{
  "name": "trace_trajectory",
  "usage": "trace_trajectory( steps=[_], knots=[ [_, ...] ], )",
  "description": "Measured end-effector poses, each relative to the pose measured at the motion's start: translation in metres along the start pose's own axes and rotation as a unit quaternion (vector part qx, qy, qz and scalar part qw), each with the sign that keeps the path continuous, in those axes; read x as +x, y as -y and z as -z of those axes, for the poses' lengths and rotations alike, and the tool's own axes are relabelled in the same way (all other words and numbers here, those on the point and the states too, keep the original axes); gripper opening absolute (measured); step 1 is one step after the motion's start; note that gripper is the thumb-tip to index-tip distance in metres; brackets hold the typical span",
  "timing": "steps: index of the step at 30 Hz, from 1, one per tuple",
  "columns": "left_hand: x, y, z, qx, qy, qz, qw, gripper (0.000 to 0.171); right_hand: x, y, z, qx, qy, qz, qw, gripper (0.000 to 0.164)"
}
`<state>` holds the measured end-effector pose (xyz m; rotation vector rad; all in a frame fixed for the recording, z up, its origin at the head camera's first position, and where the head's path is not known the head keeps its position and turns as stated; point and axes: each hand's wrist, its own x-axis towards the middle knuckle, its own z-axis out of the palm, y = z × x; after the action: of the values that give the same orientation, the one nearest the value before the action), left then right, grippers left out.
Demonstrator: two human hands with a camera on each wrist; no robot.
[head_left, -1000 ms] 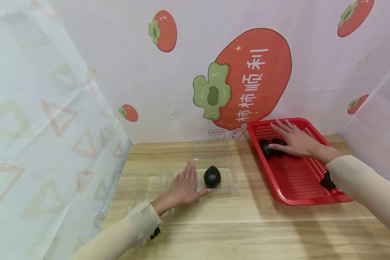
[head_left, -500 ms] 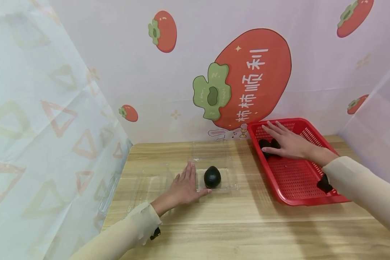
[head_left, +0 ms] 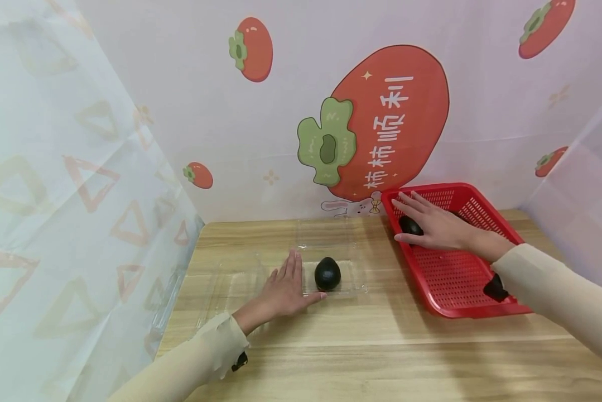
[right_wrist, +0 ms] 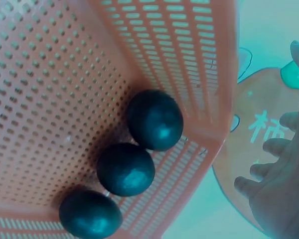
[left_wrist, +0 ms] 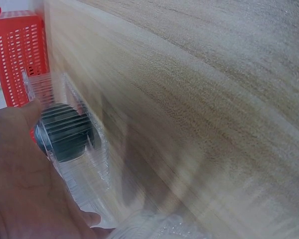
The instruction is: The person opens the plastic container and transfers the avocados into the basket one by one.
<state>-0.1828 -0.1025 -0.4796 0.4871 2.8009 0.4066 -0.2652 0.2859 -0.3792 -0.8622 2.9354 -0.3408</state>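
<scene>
A dark avocado [head_left: 328, 274] sits in a clear plastic clamshell box [head_left: 355, 283] whose lid is folded back toward the wall. My left hand [head_left: 283, 290] lies along the box's left side with fingers straight and thumb at its front edge. Seen from the left wrist, the avocado [left_wrist: 66, 132] shows through the ribbed plastic. Over the far left part of a red perforated basket [head_left: 461, 301], my right hand [head_left: 438, 224] is spread and holds nothing. Beneath it is one visible avocado [head_left: 410, 225]. Three avocados [right_wrist: 125, 169] lie in a row in the basket in the right wrist view, apart from the fingers.
Another clear plastic box [head_left: 234, 285] stands left of my left hand. More clear plastic [head_left: 170, 296] leans near the table's left edge. A printed sheet [head_left: 260, 128] with persimmons hangs behind the wooden table [head_left: 331, 357].
My right hand has shifted left across the basket toward its left rim, covering different avocados. The left hand, the box and its avocado have stayed put.
</scene>
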Motion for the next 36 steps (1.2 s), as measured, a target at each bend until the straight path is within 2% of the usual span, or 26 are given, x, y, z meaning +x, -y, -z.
trace_trajectory(
  steps=[9,15,25,36],
  knots=[
    [0.002,0.002,-0.002,0.000,0.005,0.003,1.0000,0.121,0.000,0.018,-0.003,0.017,0.007,0.024,1.000,0.094],
    [0.005,0.005,-0.006,-0.009,-0.006,-0.002,0.9999,0.123,0.002,0.028,-0.006,0.004,0.004,0.049,0.999,0.094],
    [-0.003,-0.003,0.004,-0.003,-0.004,-0.004,1.0000,0.119,0.009,0.045,-0.012,0.016,0.004,0.077,0.997,0.097],
    [0.000,0.001,0.000,-0.005,-0.003,-0.007,1.0000,0.122,0.011,0.060,-0.023,0.008,0.008,0.115,0.993,0.095]
  ],
)
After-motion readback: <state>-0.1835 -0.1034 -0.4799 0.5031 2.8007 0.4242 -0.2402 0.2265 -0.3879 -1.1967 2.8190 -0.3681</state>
